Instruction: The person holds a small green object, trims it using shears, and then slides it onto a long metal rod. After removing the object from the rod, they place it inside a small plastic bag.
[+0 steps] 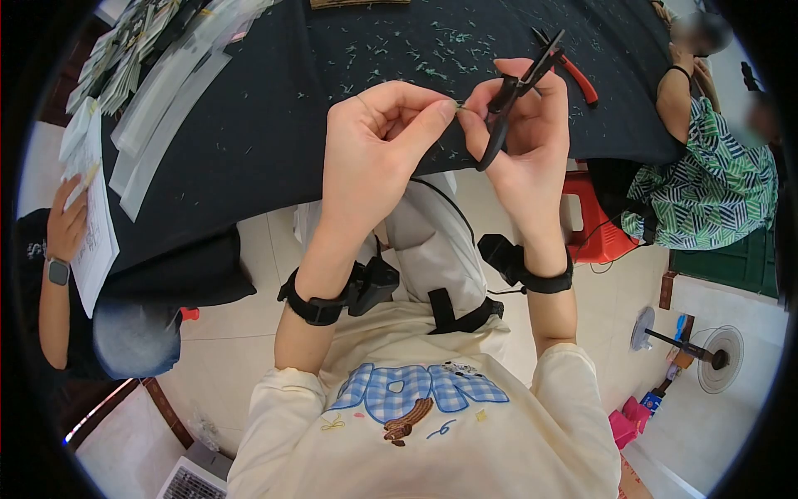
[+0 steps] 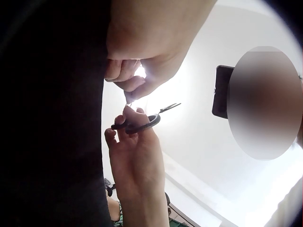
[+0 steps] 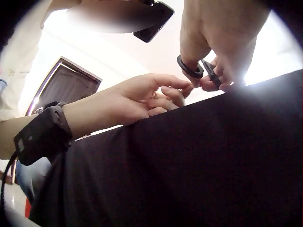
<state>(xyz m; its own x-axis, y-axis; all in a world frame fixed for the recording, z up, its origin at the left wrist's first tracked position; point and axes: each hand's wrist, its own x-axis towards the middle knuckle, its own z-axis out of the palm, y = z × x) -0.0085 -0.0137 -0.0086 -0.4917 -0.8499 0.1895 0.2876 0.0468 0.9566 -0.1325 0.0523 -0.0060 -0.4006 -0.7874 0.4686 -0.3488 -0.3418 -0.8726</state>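
Note:
Close over the table's front edge, my left hand (image 1: pixel 370 145) pinches a tiny thin piece (image 1: pixel 460 105) between thumb and forefinger. It is too small to tell what it is. The thumb and a fingertip of my right hand (image 1: pixel 532 158) meet the left fingertips at this same piece. Black-handled scissors (image 1: pixel 542 63) hang in my right hand, with a loop around the thumb and the blades pointing up and away from the pinched piece. In the left wrist view, the scissors' blades (image 2: pixel 169 108) stick out beyond the right hand.
Small green scraps (image 1: pixel 428 71) litter the black tablecloth (image 1: pixel 274 108). A red-handled tool (image 1: pixel 583 83) lies beyond my right hand. Clear plastic strips (image 1: pixel 166 108) and stacked papers (image 1: pixel 125 50) are at left. People sit on both sides; a red stool (image 1: pixel 594 229) stands right.

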